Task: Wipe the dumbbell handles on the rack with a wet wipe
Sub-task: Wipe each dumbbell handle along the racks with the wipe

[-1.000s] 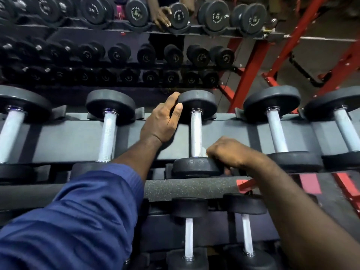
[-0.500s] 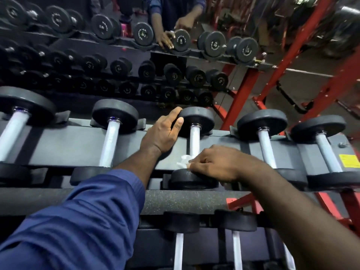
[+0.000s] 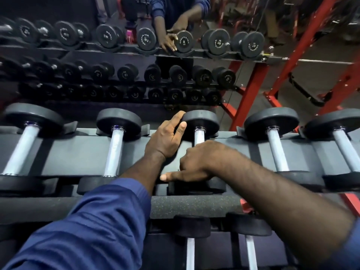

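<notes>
The middle dumbbell's far head (image 3: 204, 119) and near head (image 3: 196, 187) are black. A short piece of its pale metal handle (image 3: 199, 136) shows between them. My left hand (image 3: 167, 137) grips the left edge of the far head, thumb on its face. My right hand (image 3: 200, 160) curls over the handle and covers most of it, with one finger stretched left over the near head. The wet wipe is hidden under that hand.
Neighbouring dumbbells lie on the grey rack shelf (image 3: 78, 152): two to the left (image 3: 115, 151) (image 3: 21, 151) and two to the right (image 3: 276, 149) (image 3: 344, 149). Lower-tier dumbbells (image 3: 190, 250) sit below a padded rail (image 3: 194, 205). Behind are a mirror (image 3: 136, 90) and a red frame (image 3: 247, 94).
My right hand has slid from the near head up along the handle. The white wipe that showed at my fingertips is now covered. My left hand kept its grip on the far head.
</notes>
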A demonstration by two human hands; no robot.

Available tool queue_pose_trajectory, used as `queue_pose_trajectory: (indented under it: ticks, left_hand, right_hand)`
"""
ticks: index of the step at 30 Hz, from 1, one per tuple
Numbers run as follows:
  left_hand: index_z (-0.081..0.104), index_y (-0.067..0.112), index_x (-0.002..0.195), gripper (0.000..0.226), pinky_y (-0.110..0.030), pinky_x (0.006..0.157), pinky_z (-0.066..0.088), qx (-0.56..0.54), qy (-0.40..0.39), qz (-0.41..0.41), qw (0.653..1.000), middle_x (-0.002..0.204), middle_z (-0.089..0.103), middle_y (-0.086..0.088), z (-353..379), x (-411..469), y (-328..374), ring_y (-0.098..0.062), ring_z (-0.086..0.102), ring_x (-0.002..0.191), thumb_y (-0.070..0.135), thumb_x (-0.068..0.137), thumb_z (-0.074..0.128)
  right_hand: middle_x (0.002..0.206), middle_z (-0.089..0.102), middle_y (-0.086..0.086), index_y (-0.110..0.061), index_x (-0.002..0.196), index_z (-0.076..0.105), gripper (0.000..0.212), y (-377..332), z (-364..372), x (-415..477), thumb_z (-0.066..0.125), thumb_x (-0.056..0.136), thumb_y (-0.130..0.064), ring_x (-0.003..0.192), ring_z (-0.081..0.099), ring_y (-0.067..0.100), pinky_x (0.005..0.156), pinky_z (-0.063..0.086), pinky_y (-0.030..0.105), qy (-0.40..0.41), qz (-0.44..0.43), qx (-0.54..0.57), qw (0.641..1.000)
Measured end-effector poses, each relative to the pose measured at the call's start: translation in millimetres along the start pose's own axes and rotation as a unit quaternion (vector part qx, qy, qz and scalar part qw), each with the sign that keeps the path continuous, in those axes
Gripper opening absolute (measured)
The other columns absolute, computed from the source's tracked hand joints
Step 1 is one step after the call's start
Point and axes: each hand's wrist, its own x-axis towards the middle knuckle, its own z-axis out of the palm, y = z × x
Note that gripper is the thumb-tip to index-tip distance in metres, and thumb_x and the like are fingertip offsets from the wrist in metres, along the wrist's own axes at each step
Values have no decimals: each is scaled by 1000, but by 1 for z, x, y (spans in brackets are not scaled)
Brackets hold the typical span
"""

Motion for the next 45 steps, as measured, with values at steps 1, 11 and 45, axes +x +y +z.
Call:
queue_pose_trajectory:
  ticks: [1,11,45]
  left_hand:
    - [28,53,157,52,-50,93,54,-1,-1,1,1000,131,60,-3,0,0,-1,-27,61,118,65,107,28]
    - [29,51,157,51,-47,93,54,3,-5,2,1000,132,59,-3,0,1,-1,-30,61,118,62,107,30]
    - [23,57,155,52,-52,95,55,2,-4,5,1000,133,58,1,-1,-1,-2,-28,61,118,70,104,23]
  right_hand:
    - [110,64,5,-24,117,69,96,0,-2,-3,9,83,-92,101,57,29,78,39,41,10,2,9,1000]
    - [86,57,-2,-26,105,70,93,12,-1,-13,11,80,-94,85,50,25,73,39,37,30,9,29,999]
    - [99,74,-10,-26,107,75,17,47,25,8,62,99,-33,86,65,4,77,51,20,3,-43,248,968]
